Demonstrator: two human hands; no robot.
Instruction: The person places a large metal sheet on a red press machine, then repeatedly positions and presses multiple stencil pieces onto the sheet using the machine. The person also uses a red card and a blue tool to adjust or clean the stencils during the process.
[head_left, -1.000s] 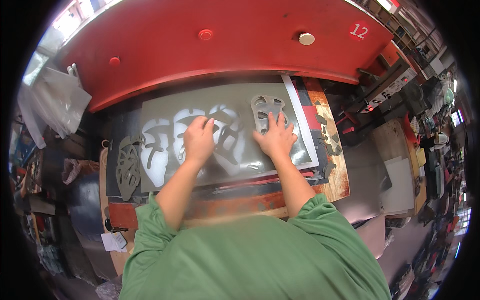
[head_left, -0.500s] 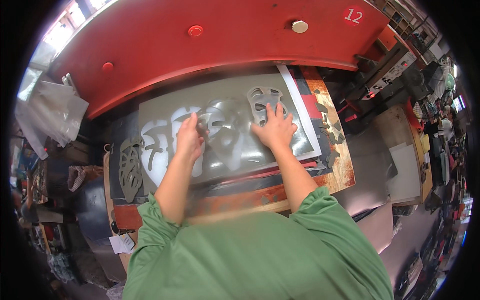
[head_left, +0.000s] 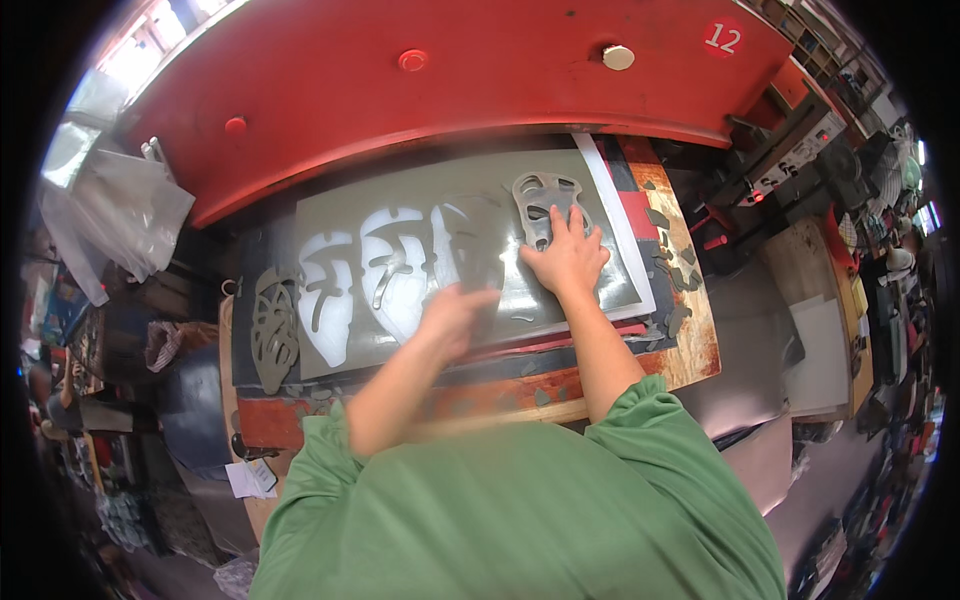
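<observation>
A grey sheet lies on the work table, with white showing through two mask-like openings. My left hand, smeared by motion, is closed at the lower end of a blurred grey cut piece. That piece is partly raised at a third opening, where a strip of white shows along its left. My right hand is open, fingers spread, pressing on the lower part of a grey, mask-shaped frame with holes near the sheet's right end. Another grey cut piece with slots rests left of the sheet.
A red machine beam with buttons spans the far side of the table. Small grey scraps lie along the table's right edge. Clear plastic bags hang at left. A control box stands at far right.
My left hand has moved right and nearer to me, away from the second opening. The grey piece at the third opening has shifted, uncovering white on its left. My right hand stays on the frame.
</observation>
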